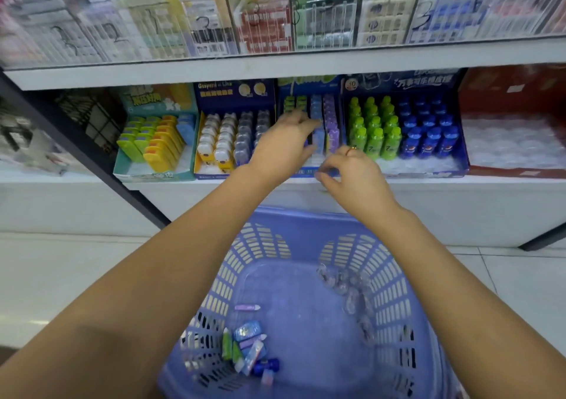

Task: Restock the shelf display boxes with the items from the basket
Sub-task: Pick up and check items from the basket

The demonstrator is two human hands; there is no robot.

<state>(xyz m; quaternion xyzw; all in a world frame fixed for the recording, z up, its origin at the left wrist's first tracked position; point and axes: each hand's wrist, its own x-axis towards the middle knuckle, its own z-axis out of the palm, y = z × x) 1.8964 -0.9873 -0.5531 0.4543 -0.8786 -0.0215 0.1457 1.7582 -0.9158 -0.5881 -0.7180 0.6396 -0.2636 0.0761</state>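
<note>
left fingers (301, 123) curl onto the blue erasers (317, 129); right fingers' (326, 175) hold unclear.

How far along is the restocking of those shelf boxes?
Mostly done, it seems: the bottle display box looks full. In hand: the left hand reaches into the middle display box of green, blue and purple packs; the right hand is at its front edge. Left: a few small packs in the basket.

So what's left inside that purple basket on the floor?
The basket holds a small heap of little packets near its left wall, one purple piece apart, and clear wrappers on the right. The left forearm hides the near-left corner.
</note>
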